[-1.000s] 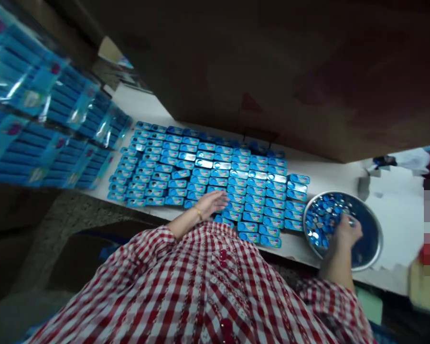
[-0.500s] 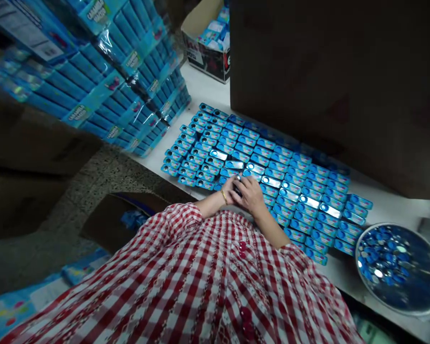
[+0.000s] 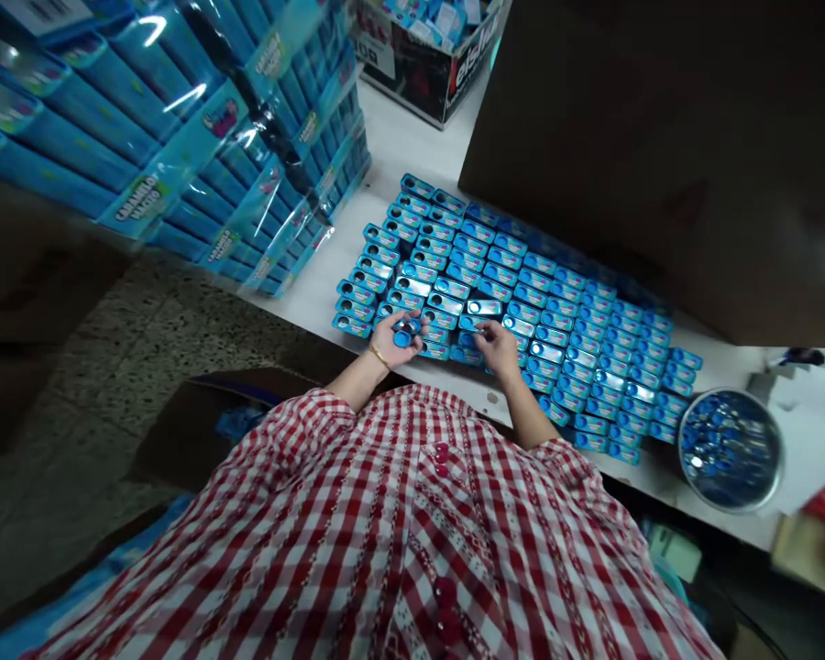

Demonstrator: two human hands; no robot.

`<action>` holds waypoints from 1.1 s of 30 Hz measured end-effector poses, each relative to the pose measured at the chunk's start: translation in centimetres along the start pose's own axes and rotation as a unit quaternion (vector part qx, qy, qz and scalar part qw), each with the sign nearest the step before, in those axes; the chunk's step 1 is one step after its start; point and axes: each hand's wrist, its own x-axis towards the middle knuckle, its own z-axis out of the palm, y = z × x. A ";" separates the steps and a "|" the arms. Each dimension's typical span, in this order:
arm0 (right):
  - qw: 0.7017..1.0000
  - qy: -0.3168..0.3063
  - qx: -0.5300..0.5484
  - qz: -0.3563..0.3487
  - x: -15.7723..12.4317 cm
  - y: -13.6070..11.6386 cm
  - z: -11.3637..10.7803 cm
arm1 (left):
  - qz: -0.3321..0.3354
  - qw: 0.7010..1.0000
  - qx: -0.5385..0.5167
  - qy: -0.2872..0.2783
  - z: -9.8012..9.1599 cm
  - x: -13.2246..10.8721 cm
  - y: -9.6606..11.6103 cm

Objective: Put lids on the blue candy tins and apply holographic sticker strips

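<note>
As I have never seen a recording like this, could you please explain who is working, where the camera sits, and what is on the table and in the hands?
There is no machine here, just a person's two bare hands. Every picture comes from one camera worn on the head, looking forward and down; the checked shirt below is the wearer's.

On the white table lie rows of blue boxes. To the right is a metal bowl with small shiny and blue pieces in it; to the left stand wrapped packs.

The left hand is palm up, with a few small round discs in it. The right hand is at the boxes; whether its fingers pinch anything is too small to tell.
</note>
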 end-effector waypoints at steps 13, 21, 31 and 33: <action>0.942 -0.112 -0.317 0.005 2.5 2.0 -3.9 | 0.036 0.999 -0.012 0.018 -1.8 -1.2 0.6; 0.983 -0.106 -0.146 -0.038 4.1 0.0 -1.3 | 0.052 0.998 -0.022 0.016 -1.6 -1.5 0.3; 0.930 -0.138 -0.340 0.005 10.5 -8.8 5.1 | 0.077 0.997 -0.023 -0.014 -2.5 -2.3 1.0; 0.918 -0.157 -0.364 0.025 11.6 -8.9 5.2 | 0.083 0.996 -0.029 -0.007 -2.5 -2.2 1.2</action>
